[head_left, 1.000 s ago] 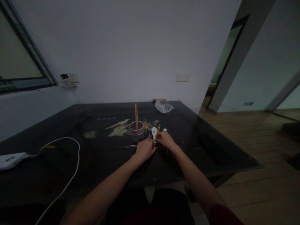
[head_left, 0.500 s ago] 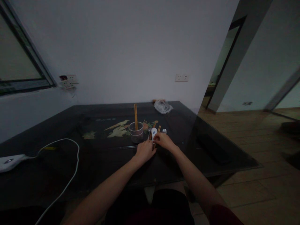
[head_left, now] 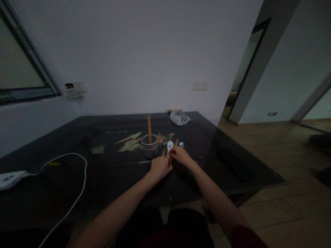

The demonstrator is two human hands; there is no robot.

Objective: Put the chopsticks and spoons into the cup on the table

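Note:
My left hand [head_left: 160,166] and my right hand [head_left: 181,155] meet just in front of a small heap of utensils on the dark table [head_left: 116,179]. The fingers of both are curled round the handle end of a white spoon [head_left: 170,146] and some wooden chopsticks [head_left: 174,144]. Which hand holds which piece is not clear in the dim light. Left of the hands stands a clear cup [head_left: 150,146] with a pair of chopsticks [head_left: 149,124] upright in it. Two metal spoons [head_left: 181,144] lie beside the heap.
A white cable [head_left: 77,193] runs across the table's left side to a white device [head_left: 11,179]. A crumpled plastic bag [head_left: 180,117] lies at the far edge. A dark flat object [head_left: 234,162] sits at the right. Wooden floor and a doorway are to the right.
Both hands have stayed at the utensil heap, with only small finger movements. The camera view has shifted slightly.

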